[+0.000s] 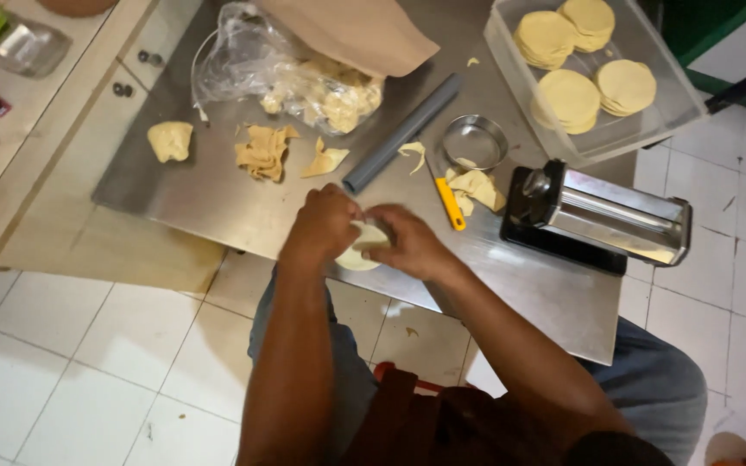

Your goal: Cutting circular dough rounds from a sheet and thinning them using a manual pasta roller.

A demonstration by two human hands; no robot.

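Both hands meet over the near edge of a steel table. My left hand and my right hand pinch a pale round of dough between them, fingers curled around its rim. A yellow-handled tool lies just beyond my right hand. Scraps of dough and a small lump lie to the left on the table.
A metal pasta roller machine stands at the right. A clear plastic tub holds stacks of dough rounds. A grey rolling pin, a small steel bowl and a plastic bag of dough lie behind. White floor tiles lie below.
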